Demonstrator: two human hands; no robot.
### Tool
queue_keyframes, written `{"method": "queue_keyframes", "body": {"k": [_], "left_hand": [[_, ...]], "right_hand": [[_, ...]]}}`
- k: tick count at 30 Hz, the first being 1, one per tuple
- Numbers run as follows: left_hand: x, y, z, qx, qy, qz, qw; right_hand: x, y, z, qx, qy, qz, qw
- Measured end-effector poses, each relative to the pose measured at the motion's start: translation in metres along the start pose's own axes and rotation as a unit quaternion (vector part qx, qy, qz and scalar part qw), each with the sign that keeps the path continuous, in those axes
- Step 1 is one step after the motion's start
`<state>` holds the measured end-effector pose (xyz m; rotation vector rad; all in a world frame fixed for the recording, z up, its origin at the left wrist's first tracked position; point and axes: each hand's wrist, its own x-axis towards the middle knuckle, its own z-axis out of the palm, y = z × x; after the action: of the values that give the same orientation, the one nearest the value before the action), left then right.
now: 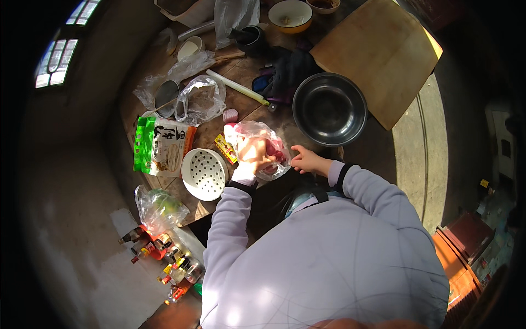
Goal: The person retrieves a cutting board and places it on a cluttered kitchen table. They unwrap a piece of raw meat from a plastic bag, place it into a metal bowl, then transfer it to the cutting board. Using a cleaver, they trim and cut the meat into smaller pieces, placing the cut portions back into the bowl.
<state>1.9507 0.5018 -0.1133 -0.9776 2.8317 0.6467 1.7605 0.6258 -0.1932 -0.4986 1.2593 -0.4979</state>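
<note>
A clear plastic bag (281,170) with several red onions (276,150) in it rests near the table's front edge. My left hand (254,153) grips the bag from the left, in bright sunlight, its fingertips partly hidden by plastic and glare. Just right of the bag is my right hand (306,159), holding nothing, fingers apart and index finger extended; whether it touches the plastic I cannot tell. One loose onion (231,115) sits behind the bag. By my left hand are a yellow printed box (225,148) and a white perforated basket (204,174).
A dark metal basin (330,109) stands behind my right hand, beside a wooden board (380,57). Left lie a green-white food packet (164,146) and crumpled plastic bags (201,98). Farther back are a white tube (236,86), a mortar (250,41) and a bowl (290,16). Bottles (176,263) stand lower left.
</note>
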Motion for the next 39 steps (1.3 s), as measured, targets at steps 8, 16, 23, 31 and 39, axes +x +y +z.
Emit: {"method": "queue_keyframes", "body": {"k": [8,16,23,31,39], "left_hand": [[-0.018,-0.013,0.009,0.08,0.131,0.073,0.985],[-0.011,-0.019,0.008,-0.123,-0.035,-0.155,0.98],[-0.024,-0.05,0.029,-0.155,0.061,-0.235,0.958],[-0.049,-0.029,0.014,-0.196,0.123,-0.269,0.935],[-0.056,0.042,0.025,-0.416,-0.064,-0.054,0.906]], "right_hand": [[0.037,-0.004,0.024,0.111,0.008,-0.056,0.992],[0.047,-0.009,0.031,0.167,-0.002,-0.097,0.981],[0.041,-0.021,0.025,0.129,0.034,-0.064,0.989],[0.024,-0.02,0.011,0.077,0.007,0.056,0.995],[0.002,-0.037,0.025,0.158,-0.013,-0.009,0.987]]}}
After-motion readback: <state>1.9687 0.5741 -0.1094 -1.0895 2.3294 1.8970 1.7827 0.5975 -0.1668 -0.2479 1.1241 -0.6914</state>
